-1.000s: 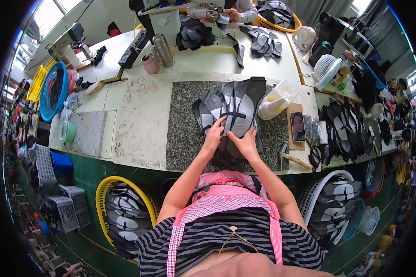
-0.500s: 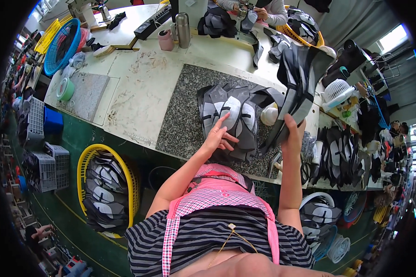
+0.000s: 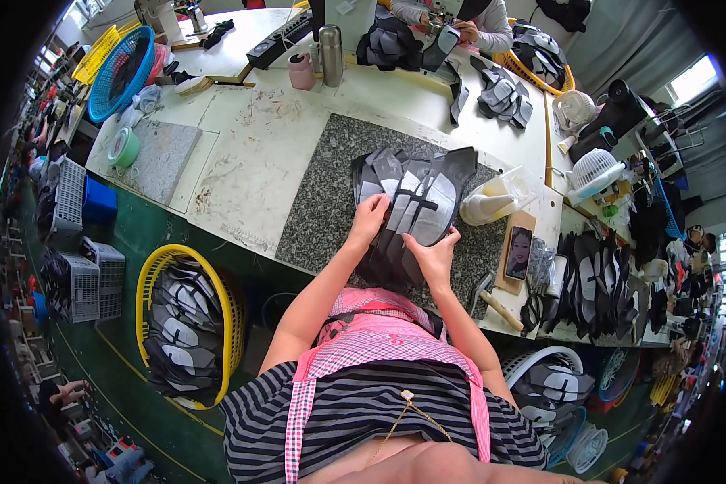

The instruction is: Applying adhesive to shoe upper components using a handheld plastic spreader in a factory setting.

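Right hand (image 3: 434,252) pinches top grey piece (image 3: 441,199), left hand (image 3: 369,219) touching pile (image 3: 377,171), grip unclear; piece laid, release left.

Green floor (image 3: 141,219) lies below white tables (image 3: 246,173), grey curtains (image 3: 633,48) hanging beside a bright window (image 3: 692,81).

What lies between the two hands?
Overlapping grey pieces lie between the left hand and right hand, as the head view shows.
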A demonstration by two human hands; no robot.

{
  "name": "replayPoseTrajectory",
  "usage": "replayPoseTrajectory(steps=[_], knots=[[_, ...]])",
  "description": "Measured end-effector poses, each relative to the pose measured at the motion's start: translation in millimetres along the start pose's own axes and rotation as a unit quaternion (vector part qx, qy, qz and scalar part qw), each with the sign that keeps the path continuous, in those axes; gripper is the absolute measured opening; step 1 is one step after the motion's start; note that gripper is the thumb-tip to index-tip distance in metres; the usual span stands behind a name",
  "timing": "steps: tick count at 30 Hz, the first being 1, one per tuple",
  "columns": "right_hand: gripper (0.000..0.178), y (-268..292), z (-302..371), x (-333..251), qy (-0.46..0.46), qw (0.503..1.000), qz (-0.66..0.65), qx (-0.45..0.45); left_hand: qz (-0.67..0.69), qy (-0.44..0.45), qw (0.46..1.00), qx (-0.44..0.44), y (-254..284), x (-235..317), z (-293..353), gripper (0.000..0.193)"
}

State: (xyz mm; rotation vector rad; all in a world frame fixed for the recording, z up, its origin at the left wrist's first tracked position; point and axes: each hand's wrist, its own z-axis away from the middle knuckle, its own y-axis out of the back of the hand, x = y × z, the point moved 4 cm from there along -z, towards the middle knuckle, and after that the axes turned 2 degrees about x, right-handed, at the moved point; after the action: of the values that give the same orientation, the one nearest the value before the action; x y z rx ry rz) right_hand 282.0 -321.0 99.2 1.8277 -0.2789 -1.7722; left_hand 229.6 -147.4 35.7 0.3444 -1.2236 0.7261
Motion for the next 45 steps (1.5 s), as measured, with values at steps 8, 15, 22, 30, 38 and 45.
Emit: replayPoseTrajectory(steps=[8,15,22,30,38,45], knots=[[0.087,-1,-19,-5,0.030,0.976,-0.213,-0.035,-0.031,-0.108,0.994,0.000,-6,10,-10,0.017],[0.059,151,-56,-83,0.059,0.912,-0.404,0.029,0.009,-0.076,0.997,0.021,-3,4,-11,0.014],[0.087,204,-24,-90,0.183,0.884,-0.410,0.131,-0.082,-0.189,0.978,0.027,-18,30,-20,0.014],[0.105,25,-33,-9,0.179,0.974,0.048,-0.128,-0.020,-0.003,0.997,-0.074,-4,1,-45,0.017],[0.078,8,-23,17,0.129,0.982,0.097,-0.093,0.089,0.028,0.989,-0.117,0,-10,4,0.040],[0.051,26,-62,-21,0.023,0.962,-0.047,-0.267,0.031,-0.040,0.989,-0.140,-7,0,0,0.055]])
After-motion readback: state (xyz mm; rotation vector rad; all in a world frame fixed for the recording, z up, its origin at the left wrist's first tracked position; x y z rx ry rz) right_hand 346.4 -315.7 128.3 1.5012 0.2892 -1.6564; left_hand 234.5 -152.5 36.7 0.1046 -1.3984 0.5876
